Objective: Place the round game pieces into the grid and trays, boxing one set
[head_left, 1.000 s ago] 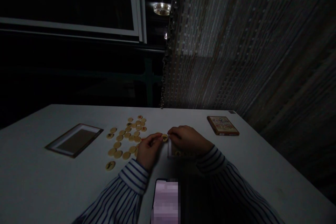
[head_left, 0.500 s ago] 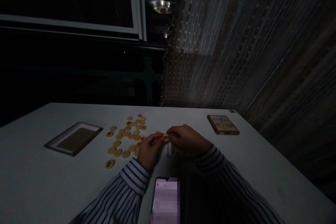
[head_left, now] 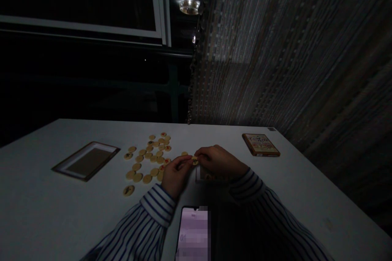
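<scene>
My left hand and my right hand meet over a white table in dim light. Both pinch one round yellow game piece with a dark mark on its face. Several more such round pieces lie scattered just left of my left hand, some marked red, some black. A small light card or board lies partly hidden under my right hand. Both sleeves are white with blue stripes.
A shallow box lid with a brown inside lies at the left. A flat brown game box sits at the far right. A lit phone lies at the near edge. A striped curtain hangs behind; the table's right edge is close.
The two hands have stayed pinched on the same piece and shifted very slightly right. Nothing else on the table has moved.
</scene>
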`<state>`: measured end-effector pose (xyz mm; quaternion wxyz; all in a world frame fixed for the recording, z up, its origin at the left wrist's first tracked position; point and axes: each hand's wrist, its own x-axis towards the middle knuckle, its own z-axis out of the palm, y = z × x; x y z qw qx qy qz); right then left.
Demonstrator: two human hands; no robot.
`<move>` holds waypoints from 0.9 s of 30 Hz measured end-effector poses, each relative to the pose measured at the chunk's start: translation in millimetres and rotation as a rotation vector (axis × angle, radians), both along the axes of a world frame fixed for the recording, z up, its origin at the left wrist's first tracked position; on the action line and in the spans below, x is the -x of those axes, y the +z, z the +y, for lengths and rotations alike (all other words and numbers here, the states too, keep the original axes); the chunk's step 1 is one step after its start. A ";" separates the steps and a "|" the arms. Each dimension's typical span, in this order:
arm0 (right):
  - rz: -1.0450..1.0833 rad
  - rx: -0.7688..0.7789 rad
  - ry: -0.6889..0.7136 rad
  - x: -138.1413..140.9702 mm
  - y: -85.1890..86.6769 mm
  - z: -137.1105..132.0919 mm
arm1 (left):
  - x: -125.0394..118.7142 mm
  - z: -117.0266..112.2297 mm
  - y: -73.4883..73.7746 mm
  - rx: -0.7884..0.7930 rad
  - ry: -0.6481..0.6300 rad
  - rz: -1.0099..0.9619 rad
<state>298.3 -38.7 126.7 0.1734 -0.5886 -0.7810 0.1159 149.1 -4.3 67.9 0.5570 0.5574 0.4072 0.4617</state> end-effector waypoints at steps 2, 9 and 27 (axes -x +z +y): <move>0.001 -0.005 0.012 -0.1 -0.7 0.5 | -0.2 0.3 -1.1 -0.007 0.001 -0.003; -0.005 -0.016 -0.004 0.1 -1.3 0.5 | 0.2 -1.8 4.8 -0.039 -0.004 0.027; -0.066 -0.033 0.077 -3.3 -5.7 2.8 | -1.1 -1.4 0.7 0.031 -0.027 -0.009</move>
